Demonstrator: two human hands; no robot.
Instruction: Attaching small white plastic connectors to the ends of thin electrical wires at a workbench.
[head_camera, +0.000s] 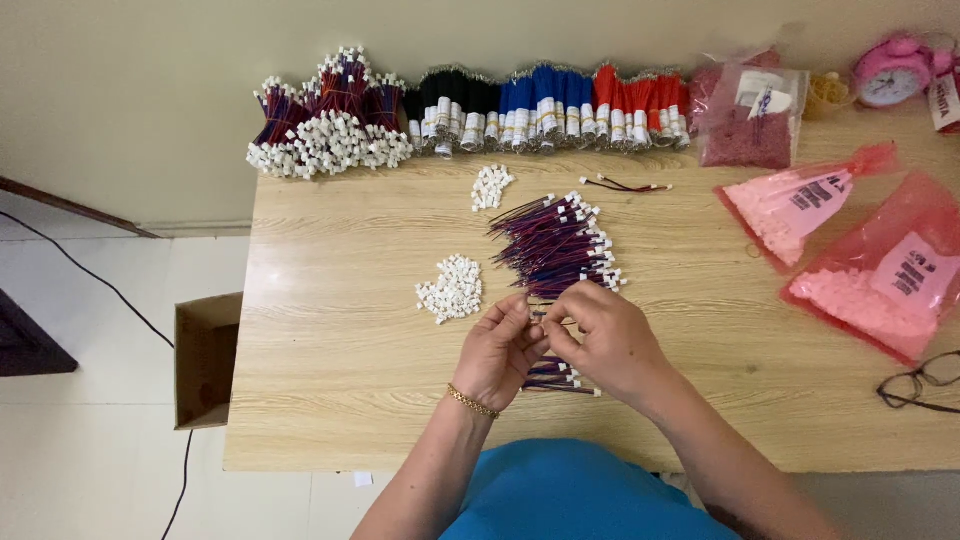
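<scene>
Purple-and-red wires (555, 245), white connectors (451, 288), pink bags (880, 275), a pink clock (893, 72), light woodgrain table (340, 350).

Both hands (545, 335) pinch wire leads (553, 378) (connector pile (451, 288) nearby).

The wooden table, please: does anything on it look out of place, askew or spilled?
Only one thing: a lone wire lies by itself behind the loose wire pile, apart from every bundle. Nothing looks spilled or damaged.

Bright, even, soft light falls from above; shadows under the hands stay faint. No glare on the surface (340, 330). Focus is sharp; edges bend slightly at 9 and 3 o'clock.
</scene>
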